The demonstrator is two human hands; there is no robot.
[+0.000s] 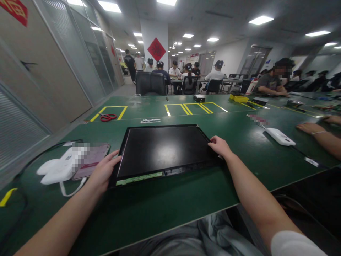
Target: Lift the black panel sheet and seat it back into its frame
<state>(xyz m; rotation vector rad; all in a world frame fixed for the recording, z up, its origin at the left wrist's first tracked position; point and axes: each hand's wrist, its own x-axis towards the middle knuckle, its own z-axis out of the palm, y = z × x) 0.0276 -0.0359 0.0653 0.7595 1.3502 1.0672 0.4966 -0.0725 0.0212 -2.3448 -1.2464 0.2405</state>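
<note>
A black LCD screen panel [165,147] with a dark frame lies face up over the green table, tilted a little. Along its near edge a green circuit strip [141,178] is exposed. My left hand [105,170] grips the panel's left edge, the thumb on top and the other fingers partly hidden beneath. On the opposite side my right hand [220,146] pinches the right edge. Whether the panel rests fully on the table or is raised slightly, I cannot tell.
White devices [60,165] and a phone [92,161] lie at the left. Red scissors [108,117] and white plastic pieces [150,121] lie beyond the panel. A white power bank [279,137] is at the right, near another person's hand [307,128]. Yellow tape [188,109] marks the far tabletop.
</note>
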